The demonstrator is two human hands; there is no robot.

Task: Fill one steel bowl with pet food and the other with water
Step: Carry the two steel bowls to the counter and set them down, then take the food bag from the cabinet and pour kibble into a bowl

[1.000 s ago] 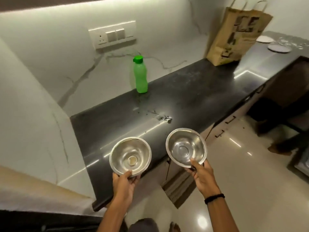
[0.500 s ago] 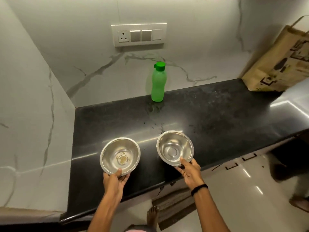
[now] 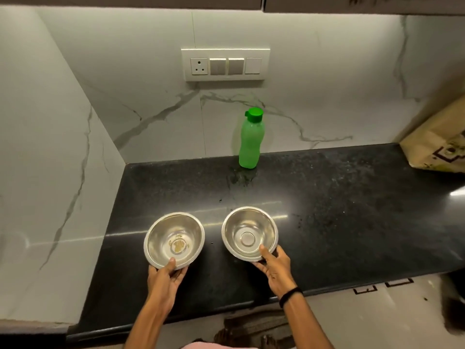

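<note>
Light from the top of the frame washes your marble wall (image 3: 302,71) bright and streaks glare across the black countertop (image 3: 327,222) at centre; edges bow, lower corners fall dim.

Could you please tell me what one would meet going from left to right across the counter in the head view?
Left bowl → right bowl → paper bag. The bottle stands straight behind the right bowl, so it has no clear place in this order.

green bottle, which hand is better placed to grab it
Likely the right hand: the green bottle stands straight behind the right bowl it holds, while the left hand holds the left bowl farther left. Both must let go first.
</note>
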